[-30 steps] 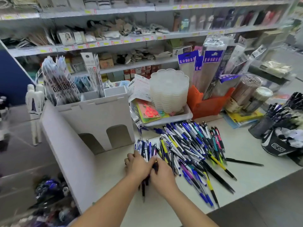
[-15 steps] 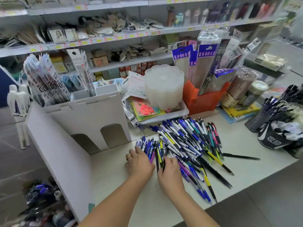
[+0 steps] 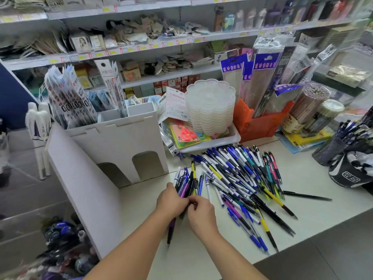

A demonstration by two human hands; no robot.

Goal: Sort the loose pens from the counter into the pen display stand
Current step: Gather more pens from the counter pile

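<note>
A big heap of loose pens (image 3: pixel 242 178), mostly blue, white, black and yellow, lies across the white counter (image 3: pixel 314 178). Left of the heap, a bundle of pens (image 3: pixel 186 183) is gathered side by side, tips pointing away from me. My left hand (image 3: pixel 171 201) grips the bundle from the left. My right hand (image 3: pixel 201 213) pinches it from the right, touching the left hand. One dark pen end sticks out below my left hand. The white cardboard display stand (image 3: pixel 121 146) with two arched openings stands just behind and left of my hands.
A white tray (image 3: pixel 232 139) with stacked clear lids and scissors sits behind the heap. An orange bin (image 3: pixel 260 126) of packaged goods stands to its right. Dark cups of pens (image 3: pixel 331 148) and a black pouch (image 3: pixel 351 172) occupy the right edge. One black pen (image 3: pixel 306 196) lies apart.
My hands have drawn together around the bundle, which was spread flat under my palms half a second ago. The pens now sit tighter, and the view has shifted slightly.
</note>
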